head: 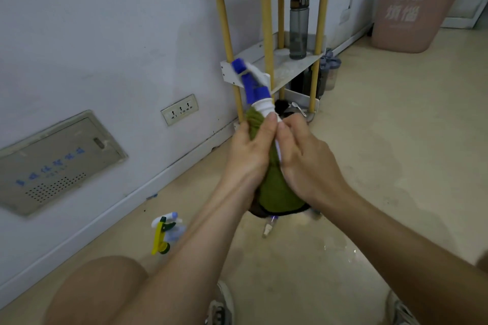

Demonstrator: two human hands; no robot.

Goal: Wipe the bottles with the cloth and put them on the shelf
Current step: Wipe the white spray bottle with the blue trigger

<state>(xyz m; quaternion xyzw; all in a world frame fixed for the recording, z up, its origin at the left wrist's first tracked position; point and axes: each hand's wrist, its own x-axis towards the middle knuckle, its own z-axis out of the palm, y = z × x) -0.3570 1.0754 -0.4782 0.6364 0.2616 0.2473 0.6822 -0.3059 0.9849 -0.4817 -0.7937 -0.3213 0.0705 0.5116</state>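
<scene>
Holding a spray bottle up in front of the shelf, the person has both hands closed on it. Its blue and white trigger head tilts toward the upper left and is smeared by motion blur. A green cloth wraps nearly all of the body, so only the ribbed white neck and a sliver of white between the hands show.

The left hand is curled round the cloth just below the neck. The right hand bends its fingers round the bottle from the other side.

A grey water bottle stands upright on the shelf's middle tier. The darker bottles lower down are half hidden behind the posts, and the top tier is cut off at the upper edge.

A second spray bottle with a yellow trigger sits blurred on the floor at lower left. Below the cloth, a small pale object is too indistinct to name.
</scene>
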